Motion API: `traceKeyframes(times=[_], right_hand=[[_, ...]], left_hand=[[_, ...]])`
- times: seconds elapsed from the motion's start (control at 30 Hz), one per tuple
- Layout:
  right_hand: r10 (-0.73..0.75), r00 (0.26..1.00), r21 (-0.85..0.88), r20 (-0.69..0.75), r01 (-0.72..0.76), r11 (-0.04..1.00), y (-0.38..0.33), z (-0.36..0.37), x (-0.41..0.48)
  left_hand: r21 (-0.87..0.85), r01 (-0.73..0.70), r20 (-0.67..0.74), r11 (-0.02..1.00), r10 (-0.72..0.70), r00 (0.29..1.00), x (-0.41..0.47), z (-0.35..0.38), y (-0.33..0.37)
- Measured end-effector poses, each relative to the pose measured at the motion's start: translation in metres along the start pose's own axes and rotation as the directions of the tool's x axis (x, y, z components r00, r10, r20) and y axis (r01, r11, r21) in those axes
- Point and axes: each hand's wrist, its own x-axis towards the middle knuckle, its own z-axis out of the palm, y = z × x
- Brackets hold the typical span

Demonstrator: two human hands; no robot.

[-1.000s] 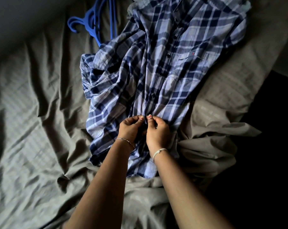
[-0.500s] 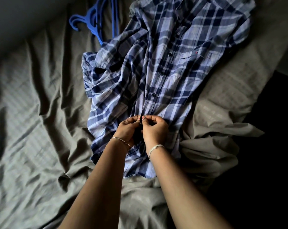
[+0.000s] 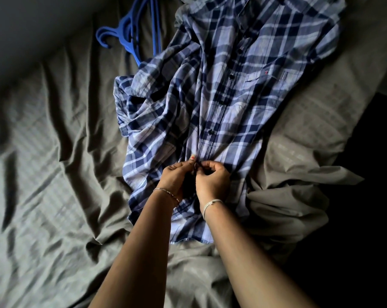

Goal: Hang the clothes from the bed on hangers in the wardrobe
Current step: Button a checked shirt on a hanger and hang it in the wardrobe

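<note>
A blue and white plaid shirt (image 3: 232, 90) lies front up on the bed, collar far from me, hem near me. Its button placket runs down the middle with dark buttons. My left hand (image 3: 175, 176) and my right hand (image 3: 212, 181) meet at the lower placket, both pinching the shirt fabric between curled fingers and thumbs. Blue plastic hangers (image 3: 130, 34) lie at the far left, partly under the shirt's crumpled left sleeve.
The grey bed sheet (image 3: 54, 174) is heavily creased all around the shirt. A bunched fold of sheet (image 3: 288, 203) sits right of my hands. Beyond the bed's right edge the area (image 3: 370, 196) is dark.
Both hands stayed together at the lower placket, fingers shifting slightly on the fabric. The view drifted a little, and the shirt itself has not moved.
</note>
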Motion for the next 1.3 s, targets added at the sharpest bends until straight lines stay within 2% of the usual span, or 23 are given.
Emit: traceKeyframes(times=[0.23, 0.37, 0.6, 0.77, 0.87, 1.03, 1.13, 1.2, 1.23, 1.3], right_hand=[[0.011, 0.999, -0.018, 0.043, -0.010, 1.000, 0.003, -0.003, 0.008], [-0.031, 0.998, -0.057, 0.062, 0.035, 0.998, 0.007, -0.009, 0.009], [-0.136, 0.990, -0.115, 0.044, 0.140, 0.983, 0.011, -0.016, 0.007], [-0.231, 0.971, -0.274, 0.059, 0.239, 0.932, 0.009, -0.018, 0.006], [-0.247, 0.968, -0.303, 0.049, 0.250, 0.920, 0.008, -0.016, 0.007], [-0.225, 0.973, -0.285, 0.059, 0.232, 0.930, 0.005, -0.016, 0.008], [-0.074, 0.980, -0.098, 0.183, 0.093, 0.991, 0.004, -0.013, 0.014], [0.009, 0.968, 0.032, 0.252, -0.017, 0.999, 0.005, -0.014, 0.018], [0.012, 0.967, 0.054, 0.255, -0.027, 0.998, 0.008, -0.016, 0.019], [-0.034, 0.972, 0.049, 0.233, 0.024, 0.999, 0.013, -0.023, 0.018]], left_hand=[[0.012, -0.045, -0.106, 0.999, 0.046, 0.993, 0.006, 0.006, -0.004], [0.009, -0.067, -0.116, 0.998, 0.068, 0.991, 0.006, 0.008, -0.006], [0.173, -0.178, -0.133, 0.969, 0.203, 0.970, 0.008, 0.014, -0.013], [0.167, -0.151, -0.089, 0.974, 0.167, 0.982, 0.005, 0.014, -0.011], [0.180, -0.118, -0.062, 0.977, 0.130, 0.990, 0.005, 0.016, -0.009], [0.175, -0.051, -0.030, 0.983, 0.058, 0.998, 0.001, 0.016, -0.002], [0.171, -0.023, -0.026, 0.985, 0.028, 0.999, -0.005, 0.015, 0.008], [0.307, -0.081, -0.055, 0.948, 0.102, 0.993, -0.006, 0.014, 0.012], [0.434, -0.136, -0.068, 0.891, 0.183, 0.981, -0.004, 0.012, 0.012], [0.700, -0.210, -0.090, 0.683, 0.376, 0.922, -0.002, 0.008, 0.009]])
